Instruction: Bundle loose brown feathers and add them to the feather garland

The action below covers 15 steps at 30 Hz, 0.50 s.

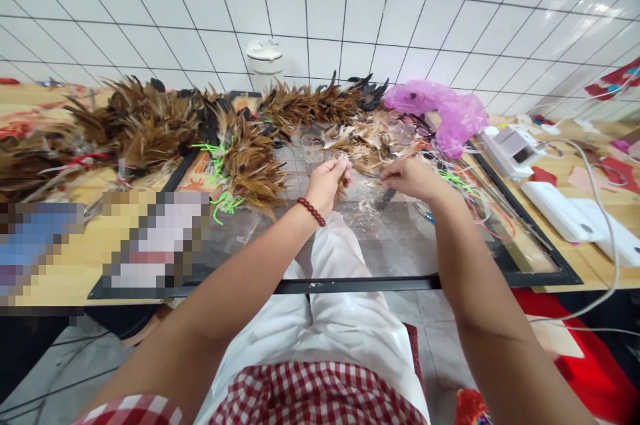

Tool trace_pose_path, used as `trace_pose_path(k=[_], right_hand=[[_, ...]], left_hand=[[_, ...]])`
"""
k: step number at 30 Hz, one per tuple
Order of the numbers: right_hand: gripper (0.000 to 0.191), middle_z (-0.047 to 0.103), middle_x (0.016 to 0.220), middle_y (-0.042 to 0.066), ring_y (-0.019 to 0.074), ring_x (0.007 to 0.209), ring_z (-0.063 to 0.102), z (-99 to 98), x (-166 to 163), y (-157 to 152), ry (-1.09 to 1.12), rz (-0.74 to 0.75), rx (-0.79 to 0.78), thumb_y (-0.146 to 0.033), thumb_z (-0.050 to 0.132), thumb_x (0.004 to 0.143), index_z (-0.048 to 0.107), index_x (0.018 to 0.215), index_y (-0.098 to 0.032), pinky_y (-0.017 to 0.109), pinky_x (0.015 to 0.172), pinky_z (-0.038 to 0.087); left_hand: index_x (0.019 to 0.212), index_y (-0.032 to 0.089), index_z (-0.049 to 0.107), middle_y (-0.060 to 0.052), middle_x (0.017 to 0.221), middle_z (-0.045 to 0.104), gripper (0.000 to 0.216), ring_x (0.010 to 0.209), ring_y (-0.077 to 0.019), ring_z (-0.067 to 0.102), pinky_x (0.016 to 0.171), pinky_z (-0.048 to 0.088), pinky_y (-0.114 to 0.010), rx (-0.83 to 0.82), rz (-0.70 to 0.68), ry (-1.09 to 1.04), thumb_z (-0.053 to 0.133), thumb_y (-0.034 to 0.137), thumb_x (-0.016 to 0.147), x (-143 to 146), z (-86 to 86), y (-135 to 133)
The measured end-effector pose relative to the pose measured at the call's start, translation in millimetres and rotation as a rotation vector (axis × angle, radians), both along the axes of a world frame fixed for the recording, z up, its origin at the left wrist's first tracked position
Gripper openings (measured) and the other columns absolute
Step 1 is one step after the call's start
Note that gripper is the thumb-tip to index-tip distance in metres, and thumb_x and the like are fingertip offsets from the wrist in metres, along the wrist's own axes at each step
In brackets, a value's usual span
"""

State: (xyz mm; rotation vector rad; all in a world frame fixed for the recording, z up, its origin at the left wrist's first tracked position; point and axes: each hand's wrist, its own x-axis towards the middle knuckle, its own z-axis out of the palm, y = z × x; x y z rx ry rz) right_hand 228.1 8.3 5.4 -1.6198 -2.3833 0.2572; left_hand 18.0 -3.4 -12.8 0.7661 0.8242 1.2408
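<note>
Left hand (326, 183): fingers pinched round a small feather (342, 190). Right hand (409, 178), at the left's 3 o'clock: fingers bent, whether grasping anything I cannot tell. Loose feathers (361, 136) lie at the left hand's 1 o'clock, a brown feather bundle (253, 175) at its 9 o'clock.

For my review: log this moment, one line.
left hand: fingers pinched, contents unclear; right hand: above transparent panel, grip unclear; loose feathers: beyond both hands

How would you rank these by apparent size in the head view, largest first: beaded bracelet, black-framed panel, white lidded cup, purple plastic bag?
1. Black-framed panel
2. Purple plastic bag
3. White lidded cup
4. Beaded bracelet
</note>
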Motion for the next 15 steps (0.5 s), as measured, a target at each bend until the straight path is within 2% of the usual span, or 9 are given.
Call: trace_pose_path(k=[3,5,9,12,15], right_hand=[[0.017,0.071,0.079,0.004,0.0171,0.073,0.059,-1.8,-10.1,-2.0,-0.023,0.061,-0.005,-0.013,0.056,0.071,0.072,0.074,-0.019,0.027,0.066,0.039],[0.014,0.067,0.075,0.005,0.0155,0.069,0.056,1.2,-15.6,-5.1,0.023,0.048,0.001,-0.013,0.054,0.072,0.068,0.07,-0.017,0.027,0.065,0.038],[0.008,0.059,0.067,0.0,0.0115,0.06,0.048,9.8,-26.8,-10.1,0.411,-0.05,-0.051,-0.022,0.054,0.074,0.06,0.072,-0.017,0.025,0.059,0.036],[0.01,0.056,0.066,-0.001,0.01,0.059,0.046,8.6,-38.8,-9.1,0.724,-0.084,-0.069,-0.027,0.055,0.074,0.058,0.072,-0.018,0.024,0.059,0.037],[0.012,0.055,0.064,-0.002,0.0093,0.057,0.045,2.4,-52.3,-8.2,0.857,-0.141,-0.009,-0.029,0.058,0.073,0.057,0.072,-0.018,0.024,0.057,0.035]], left_hand=[[0.07,0.013,0.061,0.004,0.054,0.052,0.017,0.048,-0.006,0.052,0.049,0.04,-0.019,-0.004,0.002,-0.006,0.066,0.024,0.082,-0.3,-0.4,0.3],[0.071,0.013,0.062,0.004,0.054,0.052,0.017,0.049,-0.0058,0.052,0.049,0.04,-0.018,0.006,-0.001,-0.007,0.067,0.025,0.082,-0.6,-0.6,0.0],[0.071,0.013,0.062,0.003,0.054,0.054,0.018,0.049,-0.0061,0.053,0.049,0.04,-0.018,0.015,0.004,-0.011,0.07,0.027,0.08,-0.7,-1.5,-0.3],[0.072,0.013,0.063,0.001,0.057,0.059,0.018,0.051,-0.0065,0.055,0.052,0.043,-0.019,-0.007,0.007,-0.024,0.071,0.027,0.079,0.9,-2.7,-0.1],[0.073,0.012,0.064,-0.002,0.067,0.066,0.016,0.057,-0.0079,0.06,0.059,0.048,-0.021,-0.037,0.002,-0.037,0.071,0.025,0.079,2.9,-2.8,0.0]])
